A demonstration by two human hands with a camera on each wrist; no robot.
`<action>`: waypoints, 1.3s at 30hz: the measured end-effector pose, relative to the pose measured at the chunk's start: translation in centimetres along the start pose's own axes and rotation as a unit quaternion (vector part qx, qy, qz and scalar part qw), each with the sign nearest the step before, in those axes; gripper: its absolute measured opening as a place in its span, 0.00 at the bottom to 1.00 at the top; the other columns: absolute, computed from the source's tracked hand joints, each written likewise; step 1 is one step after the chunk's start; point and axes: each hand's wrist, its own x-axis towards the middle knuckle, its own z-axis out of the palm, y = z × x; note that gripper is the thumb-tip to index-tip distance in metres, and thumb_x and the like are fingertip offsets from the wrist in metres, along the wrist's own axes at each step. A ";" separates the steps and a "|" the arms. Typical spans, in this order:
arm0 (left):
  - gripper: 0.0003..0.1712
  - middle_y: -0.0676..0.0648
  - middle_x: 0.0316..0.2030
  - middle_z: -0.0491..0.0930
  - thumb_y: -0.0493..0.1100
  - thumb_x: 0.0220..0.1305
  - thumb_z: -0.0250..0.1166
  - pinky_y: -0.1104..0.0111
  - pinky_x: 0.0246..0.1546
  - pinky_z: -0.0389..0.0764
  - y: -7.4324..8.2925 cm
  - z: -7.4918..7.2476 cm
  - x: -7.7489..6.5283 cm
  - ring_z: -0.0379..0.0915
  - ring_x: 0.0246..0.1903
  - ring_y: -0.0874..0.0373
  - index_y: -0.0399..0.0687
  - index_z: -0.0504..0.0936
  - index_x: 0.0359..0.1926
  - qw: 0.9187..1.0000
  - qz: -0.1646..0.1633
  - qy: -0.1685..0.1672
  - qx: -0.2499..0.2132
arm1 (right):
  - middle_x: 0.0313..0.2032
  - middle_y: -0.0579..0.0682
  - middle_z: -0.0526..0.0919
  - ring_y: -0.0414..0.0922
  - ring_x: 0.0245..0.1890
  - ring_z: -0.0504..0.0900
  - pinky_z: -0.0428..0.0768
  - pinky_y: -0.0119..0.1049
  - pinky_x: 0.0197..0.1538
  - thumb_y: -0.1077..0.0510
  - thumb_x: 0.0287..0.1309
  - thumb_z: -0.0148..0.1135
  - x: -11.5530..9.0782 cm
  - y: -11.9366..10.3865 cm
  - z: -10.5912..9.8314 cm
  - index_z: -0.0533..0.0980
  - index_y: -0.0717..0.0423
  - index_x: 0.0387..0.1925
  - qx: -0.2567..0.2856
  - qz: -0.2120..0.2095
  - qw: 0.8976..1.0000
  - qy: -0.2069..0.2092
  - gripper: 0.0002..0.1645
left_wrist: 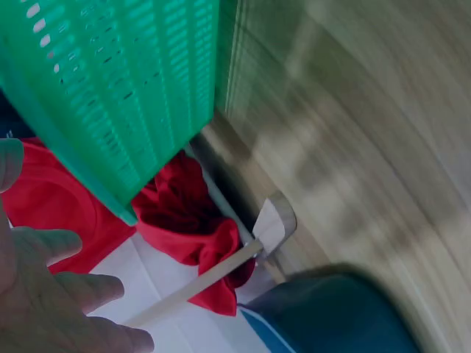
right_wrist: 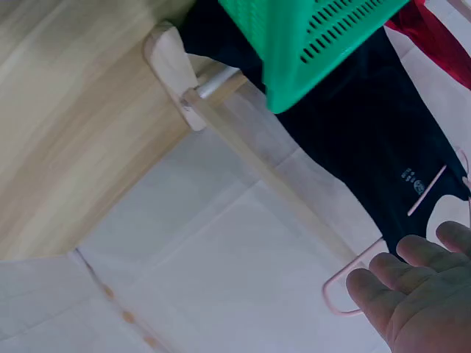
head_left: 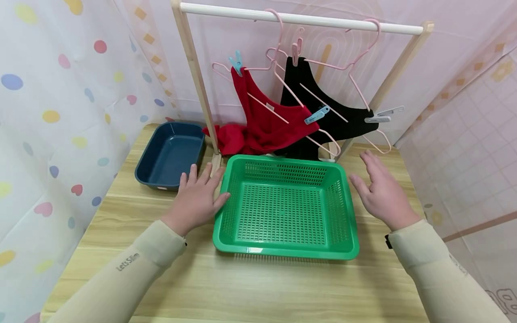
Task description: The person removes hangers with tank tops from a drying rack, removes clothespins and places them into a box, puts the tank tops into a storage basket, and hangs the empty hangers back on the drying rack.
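Note:
A green plastic basket [head_left: 288, 252] with perforated walls and floor is in the middle of the head view, nothing inside it. My left hand [head_left: 194, 197] is spread at its left side, thumb tip right at the rim, fingers straight; the left wrist view shows those fingers [left_wrist: 88, 290] extended past the basket's wall. Beside the basket's right rim, my right hand [head_left: 381, 195] is held apart from it, fingers extended and holding nothing. Behind the basket hang a red garment [head_left: 264, 123] and a black garment [head_left: 343, 119] on pink hangers, fastened with clothespins.
A wooden rack with a white rod [head_left: 299, 19] carries the hangers [head_left: 278, 45]. To the left of the rack's post, a dark blue tub [head_left: 147, 161] sits on the wood-patterned table [head_left: 258, 291]. Patterned curtains [head_left: 52, 134] surround the table at the left, back and right.

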 end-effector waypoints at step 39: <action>0.51 0.37 0.84 0.47 0.70 0.73 0.58 0.29 0.75 0.51 1.4 2.2 0.3 0.46 0.80 0.26 0.52 0.52 0.85 0.998 0.023 -0.036 0.055 | 0.26 0.51 0.75 0.47 0.23 0.71 0.70 0.42 0.29 0.51 0.83 0.46 8.8 -8.3 -1.1 0.73 0.58 0.67 0.042 -0.037 0.998 -0.021 0.23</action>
